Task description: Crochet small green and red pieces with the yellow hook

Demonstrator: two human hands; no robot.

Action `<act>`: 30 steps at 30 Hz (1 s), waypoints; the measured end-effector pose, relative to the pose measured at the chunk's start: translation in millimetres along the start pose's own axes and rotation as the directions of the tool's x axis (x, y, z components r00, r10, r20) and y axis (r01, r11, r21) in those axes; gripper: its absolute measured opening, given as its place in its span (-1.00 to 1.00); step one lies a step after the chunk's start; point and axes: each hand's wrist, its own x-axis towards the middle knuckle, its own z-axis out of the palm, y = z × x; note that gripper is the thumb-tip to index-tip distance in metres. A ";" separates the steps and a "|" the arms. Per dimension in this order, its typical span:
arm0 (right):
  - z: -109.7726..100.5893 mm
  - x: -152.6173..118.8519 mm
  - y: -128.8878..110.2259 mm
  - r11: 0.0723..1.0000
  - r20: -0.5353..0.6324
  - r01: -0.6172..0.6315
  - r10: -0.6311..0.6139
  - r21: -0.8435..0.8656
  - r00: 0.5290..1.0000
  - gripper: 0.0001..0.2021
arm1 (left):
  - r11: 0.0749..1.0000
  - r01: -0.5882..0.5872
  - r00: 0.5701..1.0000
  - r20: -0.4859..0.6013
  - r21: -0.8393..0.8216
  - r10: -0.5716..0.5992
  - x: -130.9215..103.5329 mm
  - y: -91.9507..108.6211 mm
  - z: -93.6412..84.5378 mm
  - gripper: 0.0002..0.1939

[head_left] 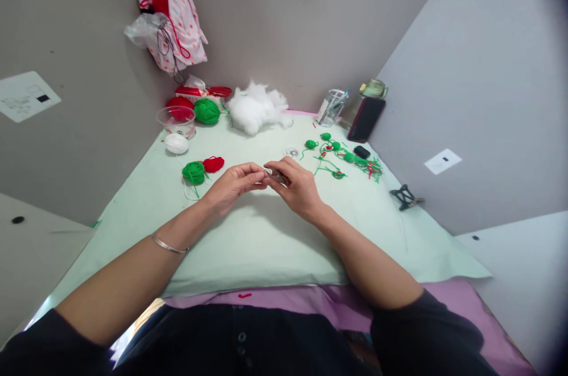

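My left hand is pinched closed on a small bit of white yarn at its fingertips. Facing it, my right hand is closed round a slim, dark-looking tool, apparently a crochet hook. The tool's tip meets the white yarn between the two hands; fingers hide most of both. A thin white strand runs on the table by my left wrist. Just beyond that wrist lie a small green yarn ball and a red yarn bundle.
Behind stand white stuffing, a green yarn ball, a clear tub and a white yarn ball. To the right are green crocheted pieces, a glass of pens, a phone and a black stand.
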 end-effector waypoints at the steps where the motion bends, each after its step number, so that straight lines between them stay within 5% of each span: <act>1: 0.0 -0.1 0.5 1.000 0.002 0.008 -0.008 -0.007 1.000 -0.84 | 1.000 -0.001 1.000 0.001 0.003 0.001 0.0 0.0 -0.3 -0.74; 30: -0.8 -3.1 8.6 0.967 0.032 0.195 -0.192 -0.165 0.981 -0.85 | 1.000 0.014 1.000 0.021 -0.025 -0.014 0.6 -3.3 -2.0 -0.70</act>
